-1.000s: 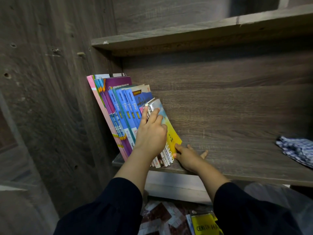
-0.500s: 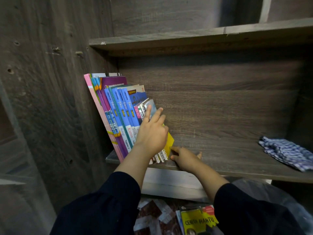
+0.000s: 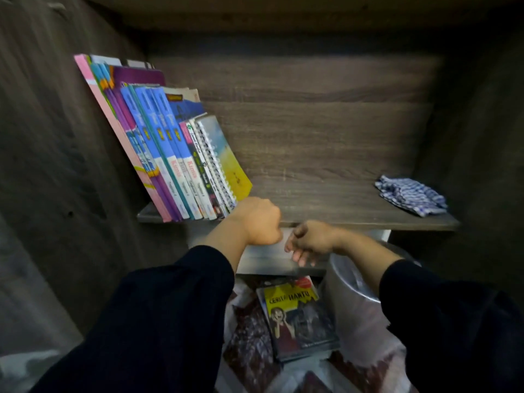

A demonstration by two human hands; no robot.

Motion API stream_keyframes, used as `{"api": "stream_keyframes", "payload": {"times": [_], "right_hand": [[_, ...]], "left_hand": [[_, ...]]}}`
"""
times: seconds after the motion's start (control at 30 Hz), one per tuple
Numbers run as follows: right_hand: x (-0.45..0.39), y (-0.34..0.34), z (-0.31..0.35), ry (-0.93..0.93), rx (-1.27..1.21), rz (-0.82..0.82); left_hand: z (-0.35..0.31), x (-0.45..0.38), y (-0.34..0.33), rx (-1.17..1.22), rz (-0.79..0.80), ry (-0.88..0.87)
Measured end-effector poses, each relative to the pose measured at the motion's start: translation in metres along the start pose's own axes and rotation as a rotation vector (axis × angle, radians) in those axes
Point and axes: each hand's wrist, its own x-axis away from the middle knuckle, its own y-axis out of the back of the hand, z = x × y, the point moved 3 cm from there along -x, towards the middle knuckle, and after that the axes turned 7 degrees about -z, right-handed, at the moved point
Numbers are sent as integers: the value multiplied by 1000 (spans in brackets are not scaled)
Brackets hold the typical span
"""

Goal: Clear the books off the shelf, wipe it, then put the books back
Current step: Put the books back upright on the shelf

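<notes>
both hands [image 3: 259, 222] [image 3: 310, 239] grip nothing, loosely curled; book [image 3: 297, 313] below reads "cerita hantu"

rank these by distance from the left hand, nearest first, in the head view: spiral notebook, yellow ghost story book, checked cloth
1. spiral notebook, just above the left hand, rightmost in the leaning row.
2. yellow ghost story book, below the shelf, toward the camera.
3. checked cloth, at the shelf's far right.

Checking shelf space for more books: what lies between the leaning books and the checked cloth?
Head view: nothing; bare shelf board runs from the leaning books to the checked cloth.
</notes>
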Motion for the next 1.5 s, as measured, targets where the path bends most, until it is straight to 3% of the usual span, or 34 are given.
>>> {"api": "stream_keyframes", "payload": {"times": [0.23, 0.43, 0.57, 0.73, 0.97, 1.23, 1.5], "right_hand": [[-4, -40, -86, -123, 478, 17], [-30, -84, -165, -220, 178, -91], [-46, -100, -203, -317, 19, -97], [-55, -112, -216, -365, -304, -203], [-63, -114, -217, -452, -381, -241], [-60, -114, -217, -448, -516, -326], [-37, -97, -198, -254, -768, -366]], "left_hand": [[-15, 16, -116, 263, 414, 161], [-39, 38, -208, 537, 602, 358], [-60, 54, -254, 812, 612, 492], [-87, 59, -290, 1233, 526, 862], [-87, 46, -290, 1503, 393, 1142], [-88, 46, -288, 1687, 477, 1147], [-70, 51, -261, 1822, 203, 983]]}}
